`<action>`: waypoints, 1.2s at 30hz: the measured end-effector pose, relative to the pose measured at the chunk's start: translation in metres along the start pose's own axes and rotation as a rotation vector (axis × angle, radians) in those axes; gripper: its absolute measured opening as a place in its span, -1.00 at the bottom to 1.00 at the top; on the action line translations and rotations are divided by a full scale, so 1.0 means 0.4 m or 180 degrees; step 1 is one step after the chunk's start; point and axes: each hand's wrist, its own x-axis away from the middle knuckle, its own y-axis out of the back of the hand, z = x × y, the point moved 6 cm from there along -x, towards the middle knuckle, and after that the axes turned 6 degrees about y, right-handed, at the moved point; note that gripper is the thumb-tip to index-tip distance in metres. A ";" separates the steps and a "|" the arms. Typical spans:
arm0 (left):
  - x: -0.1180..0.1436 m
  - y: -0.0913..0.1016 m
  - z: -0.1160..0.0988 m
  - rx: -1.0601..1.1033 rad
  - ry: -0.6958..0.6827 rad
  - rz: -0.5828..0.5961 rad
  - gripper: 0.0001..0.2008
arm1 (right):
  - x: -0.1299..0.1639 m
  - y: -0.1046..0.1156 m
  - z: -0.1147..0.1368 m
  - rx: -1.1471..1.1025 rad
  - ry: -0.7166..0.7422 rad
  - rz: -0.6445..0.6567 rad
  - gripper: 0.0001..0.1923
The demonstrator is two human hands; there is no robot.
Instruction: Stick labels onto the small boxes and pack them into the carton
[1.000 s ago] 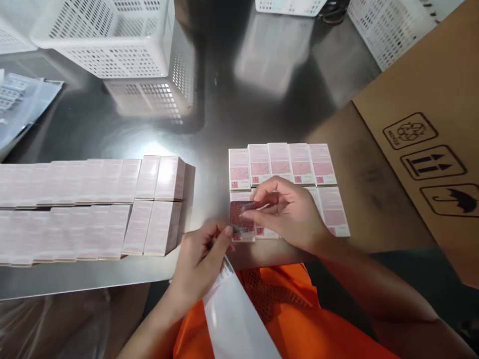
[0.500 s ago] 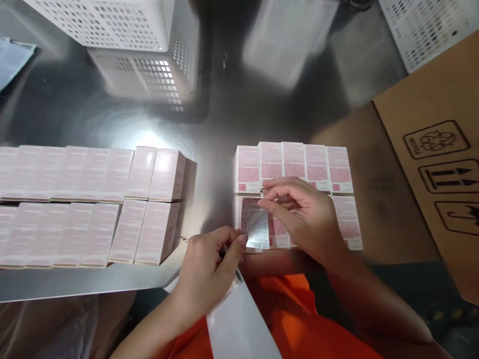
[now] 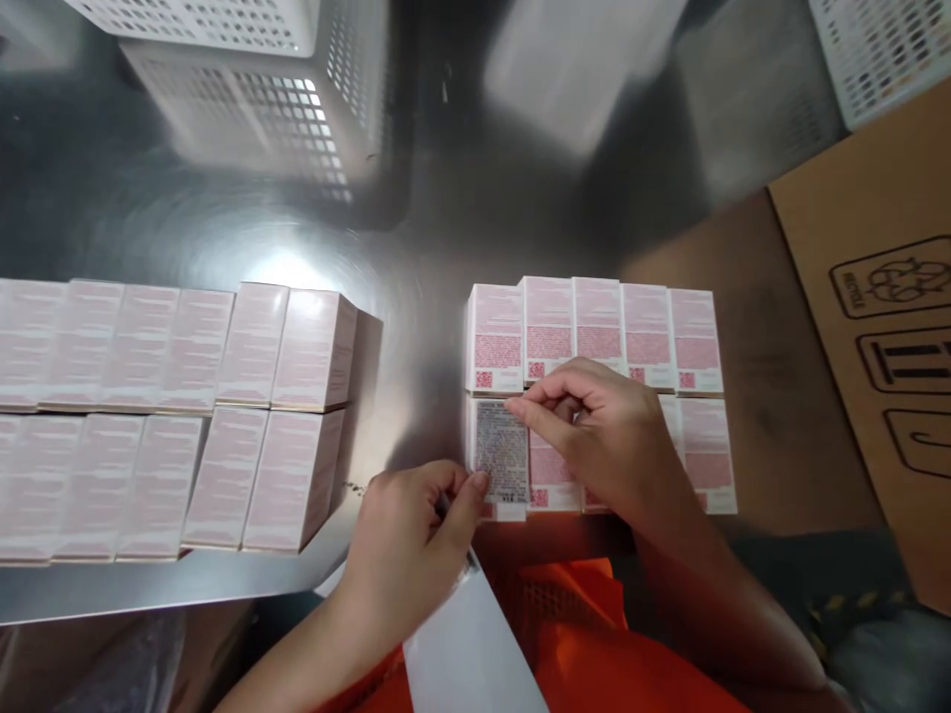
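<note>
Glare has been lost from the label (image 3: 502,451), seemingly being aligned over the box (image 3: 511,512), pinched by left fingers (image 3: 468,495) and right fingers (image 3: 546,418).

Gleaming metal table (image 3: 438,248) here, folks: two rows of pale boxes (image 3: 170,465) standing on the left, two shorter rows of pink-printed boxes (image 3: 595,309) right, white perforated basket (image 3: 215,20) beyond!

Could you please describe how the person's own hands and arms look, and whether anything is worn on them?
The left hand and right hand are bare: no glove, ring or watch shows. The left forearm and right forearm show no sleeve. Between them, bright orange clothing is visible.
</note>
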 end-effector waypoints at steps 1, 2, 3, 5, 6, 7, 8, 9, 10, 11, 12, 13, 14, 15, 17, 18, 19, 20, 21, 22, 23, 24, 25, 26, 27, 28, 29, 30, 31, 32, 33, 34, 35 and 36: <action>-0.002 -0.001 0.002 0.0003 0.0013 0.0004 -0.60 | 0.000 -0.001 0.001 0.0010 0.0033 0.0003 -0.83; -0.003 -0.001 0.003 0.0016 0.0024 0.0009 -0.60 | 0.001 -0.002 0.002 0.0014 0.0053 0.0002 -0.83; -0.004 -0.002 0.005 0.0032 0.0034 0.0020 -0.60 | 0.001 -0.002 0.002 0.0016 0.0061 0.0009 -0.83; -0.004 -0.004 0.008 0.0072 0.0079 0.0062 -0.59 | 0.001 -0.003 0.001 0.0026 0.0056 0.0030 -0.84; -0.004 -0.005 0.009 0.0084 0.0092 0.0087 -0.58 | 0.002 -0.003 0.001 0.0035 0.0053 0.0041 -0.84; -0.004 -0.006 0.009 0.0083 0.0096 0.0102 -0.58 | 0.002 -0.004 0.001 0.0043 0.0054 0.0052 -0.84; -0.004 -0.006 0.009 0.0072 0.0101 0.0105 -0.58 | 0.003 -0.004 0.001 0.0049 0.0055 0.0060 -0.84; -0.004 -0.006 0.009 0.0057 0.0098 0.0098 -0.58 | 0.003 -0.005 0.001 0.0049 0.0061 0.0077 -0.84; -0.005 -0.006 0.008 0.0047 0.0082 0.0090 -0.59 | 0.004 -0.005 0.001 0.0049 0.0063 0.0082 -0.84; -0.006 -0.006 0.006 0.0040 0.0066 0.0083 -0.59 | 0.004 -0.006 0.001 0.0052 0.0064 0.0088 -0.84; -0.007 -0.006 0.005 0.0036 0.0061 0.0080 -0.59 | 0.005 -0.005 0.001 0.0057 0.0066 0.0088 -0.84; -0.008 -0.005 0.005 0.0037 0.0060 0.0074 -0.59 | 0.005 -0.005 0.001 0.0063 0.0071 0.0087 -0.85; -0.008 -0.005 0.004 0.0034 0.0053 0.0064 -0.59 | 0.005 -0.005 0.001 0.0066 0.0079 0.0077 -0.85; -0.009 -0.005 0.003 0.0029 0.0040 0.0052 -0.60 | 0.005 -0.005 0.001 0.0070 0.0084 0.0086 -0.85; -0.009 -0.006 0.002 0.0033 0.0022 0.0036 -0.60 | 0.005 -0.005 0.002 0.0079 0.0106 0.0102 -0.85; -0.010 -0.006 0.002 0.0042 0.0016 0.0035 -0.60 | 0.005 -0.006 0.002 0.0084 0.0115 0.0104 -0.85; -0.010 -0.008 0.003 0.0051 0.0027 0.0040 -0.60 | 0.005 -0.006 0.002 0.0092 0.0122 0.0104 -0.85; -0.011 -0.008 0.004 0.0061 0.0048 0.0041 -0.59 | 0.005 -0.006 0.002 0.0105 0.0124 0.0097 -0.84; -0.011 -0.009 0.005 0.0068 0.0068 0.0036 -0.59 | 0.005 -0.006 0.002 0.0120 0.0125 0.0083 -0.84; -0.011 -0.009 0.006 0.0061 0.0069 0.0019 -0.59 | 0.006 -0.006 0.002 0.0132 0.0123 0.0069 -0.84; -0.011 -0.008 0.005 0.0051 0.0054 0.0000 -0.59 | 0.006 -0.006 0.001 0.0142 0.0118 0.0070 -0.84; -0.011 -0.007 0.004 0.0046 0.0031 -0.0014 -0.59 | 0.007 -0.006 0.001 0.0147 0.0116 0.0065 -0.85; -0.011 -0.006 0.003 0.0049 0.0010 -0.0024 -0.59 | 0.007 -0.007 0.001 0.0142 0.0110 0.0068 -0.85; -0.011 -0.005 0.001 0.0053 -0.0010 -0.0033 -0.60 | 0.008 -0.007 0.000 0.0131 0.0107 0.0069 -0.86; -0.011 -0.004 0.000 0.0061 -0.0020 -0.0034 -0.60 | 0.008 -0.007 0.000 0.0120 0.0105 0.0078 -0.86; -0.011 -0.004 -0.001 0.0068 -0.0026 -0.0038 -0.60 | 0.009 -0.008 0.000 0.0114 0.0101 0.0089 -0.86; -0.011 -0.003 -0.002 0.0063 -0.0036 -0.0040 -0.60 | 0.009 -0.008 0.000 0.0115 0.0098 0.0094 -0.85; -0.012 -0.002 -0.004 0.0047 -0.0051 -0.0044 -0.60 | 0.009 -0.009 0.000 0.0123 0.0096 0.0096 -0.85; -0.012 -0.002 -0.005 0.0032 -0.0068 -0.0044 -0.60 | 0.009 -0.009 -0.001 0.0132 0.0092 0.0101 -0.85; -0.013 -0.002 -0.006 0.0023 -0.0082 -0.0045 -0.60 | 0.010 -0.010 -0.001 0.0141 0.0090 0.0098 -0.85; -0.013 -0.003 -0.007 0.0026 -0.0090 -0.0038 -0.60 | 0.010 -0.010 -0.001 0.0150 0.0095 0.0093 -0.85; -0.013 -0.003 -0.006 0.0036 -0.0089 -0.0041 -0.60 | 0.010 -0.010 -0.001 0.0161 0.0105 0.0085 -0.85; -0.013 -0.004 -0.006 0.0050 -0.0081 -0.0040 -0.60 | 0.010 -0.010 -0.001 0.0174 0.0116 0.0082 -0.84; -0.013 -0.004 -0.005 0.0060 -0.0070 -0.0038 -0.60 | 0.010 -0.010 -0.001 0.0188 0.0126 0.0078 -0.84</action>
